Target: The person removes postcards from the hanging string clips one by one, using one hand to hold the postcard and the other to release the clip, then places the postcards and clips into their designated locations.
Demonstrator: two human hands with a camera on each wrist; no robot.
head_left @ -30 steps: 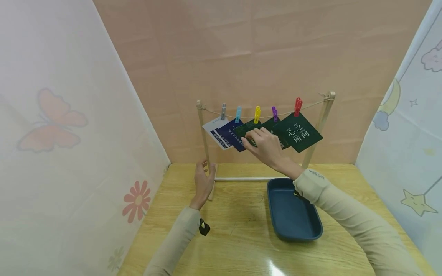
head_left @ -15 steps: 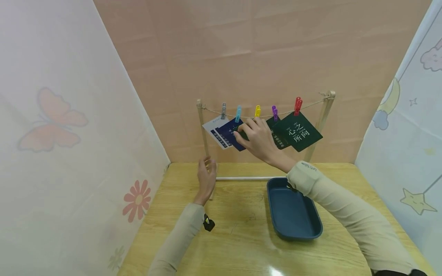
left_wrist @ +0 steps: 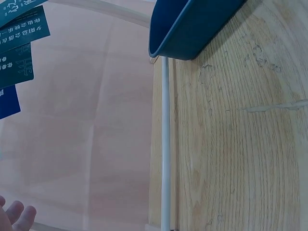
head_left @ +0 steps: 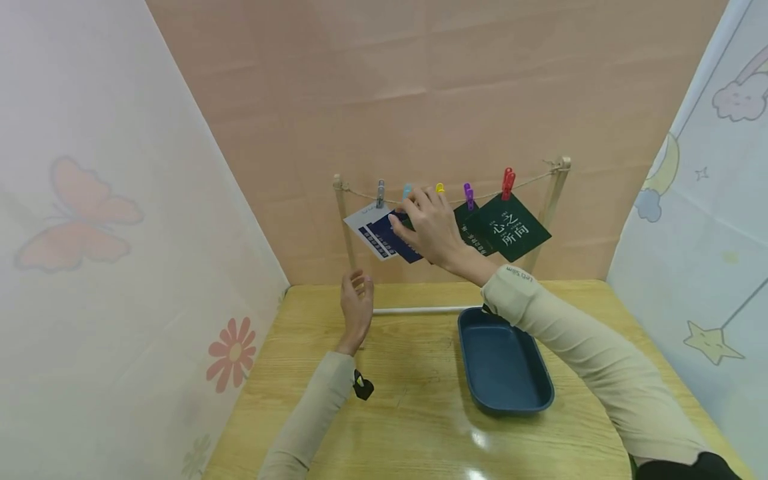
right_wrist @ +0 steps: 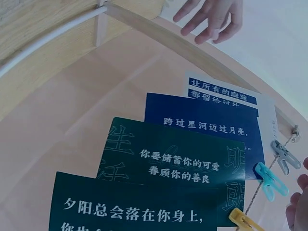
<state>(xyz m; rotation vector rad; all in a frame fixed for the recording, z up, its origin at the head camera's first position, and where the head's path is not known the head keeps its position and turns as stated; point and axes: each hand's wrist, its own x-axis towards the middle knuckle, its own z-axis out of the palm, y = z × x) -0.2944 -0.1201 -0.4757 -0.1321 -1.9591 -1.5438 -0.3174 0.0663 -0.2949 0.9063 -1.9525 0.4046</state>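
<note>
Several printed cards hang by clothespins from a string between two wooden posts. My right hand [head_left: 435,230] is in front of the line, fingers bent, close to the light blue clothespin [right_wrist: 271,181]. In the right wrist view, its fingertips are at the right edge, apart from that pin, with nothing between them. Behind this hand are a navy card [right_wrist: 202,125] and a dark green card [right_wrist: 173,156], partly covered in the head view. My left hand [head_left: 357,307] is raised beside the left post [head_left: 345,227], fingers loosely bent and holding nothing.
A dark blue tray [head_left: 507,360] stands on the wooden table [head_left: 408,413], right of centre. A white rod [head_left: 420,311] runs low between the posts. Grey [head_left: 381,193], yellow [right_wrist: 243,220], purple [head_left: 469,195] and red [head_left: 508,183] clothespins are also on the string.
My right hand has moved left along the line, from before the green cards toward the light blue clothespin. The left hand has shifted slightly beside its post. The cards stay hung.
</note>
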